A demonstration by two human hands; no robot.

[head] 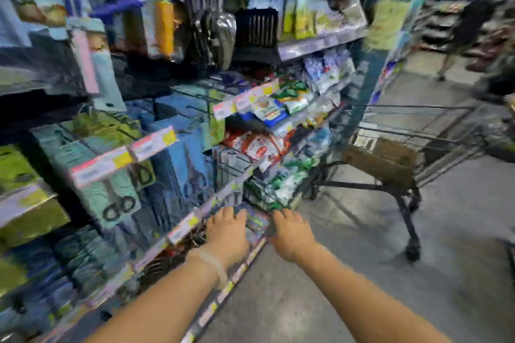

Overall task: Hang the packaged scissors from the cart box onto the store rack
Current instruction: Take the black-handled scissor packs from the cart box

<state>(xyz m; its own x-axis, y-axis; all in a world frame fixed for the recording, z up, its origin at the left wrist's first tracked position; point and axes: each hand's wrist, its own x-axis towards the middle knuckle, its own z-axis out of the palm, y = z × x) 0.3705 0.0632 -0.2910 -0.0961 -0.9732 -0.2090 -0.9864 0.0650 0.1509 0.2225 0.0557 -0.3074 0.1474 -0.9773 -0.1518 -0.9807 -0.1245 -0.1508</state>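
Observation:
The frame is heavily blurred. Both arms reach forward and down to the store rack (178, 225). My left hand (227, 231) and my right hand (292, 232) hold a shiny package (256, 221) between them at the rack's lower edge; what is in the package cannot be made out. Teal packaged scissors (117, 203) hang on the rack at the left, with black handles showing. The cart (404, 147) stands at the right with a brown cardboard box (384, 159) in it.
Shelves of packaged goods fill the left and centre, with price strips (125, 156) along their edges. Kitchen utensils (220, 33) hang higher up. A person (468, 33) stands far down the aisle at the right. Grey concrete floor (362, 273) lies beneath my arms.

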